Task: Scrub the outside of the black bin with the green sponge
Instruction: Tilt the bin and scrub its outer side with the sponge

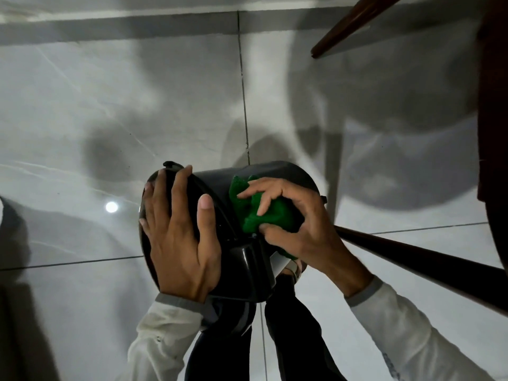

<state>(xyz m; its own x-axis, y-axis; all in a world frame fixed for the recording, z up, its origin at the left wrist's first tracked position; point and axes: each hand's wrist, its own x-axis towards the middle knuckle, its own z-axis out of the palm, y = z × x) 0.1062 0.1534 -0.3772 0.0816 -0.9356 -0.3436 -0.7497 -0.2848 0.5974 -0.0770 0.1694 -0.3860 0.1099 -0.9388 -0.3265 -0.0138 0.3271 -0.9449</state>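
Black bin [248, 259] held on its side above the tiled floor [82, 111], tilted, lid end toward the left and base toward the right. No contact with the floor visible; lower part of the bin close against dark trouser legs [286, 325].

Left hand [178, 243] spread wide and flat over the lid end, fingers draped across the rim, thumb lying along the near side of the lid. Steadying the bin by pressure, not closed round anything.

Right hand [299, 218] clamped on the green sponge [264, 213], fingers curled over its top, thumb beneath. Sponge crumpled and pressed against the outer wall of the bin, roughly mid-body, just right of the lid seam. Part of the sponge hidden under the fingers.

Both arms in pale long sleeves [412, 334] with grey cuffs.

Dark wooden furniture legs [428, 257] at right, one passing just behind the right wrist, another at upper right. Heavy shadows across the tiles; small bright light reflection at left.
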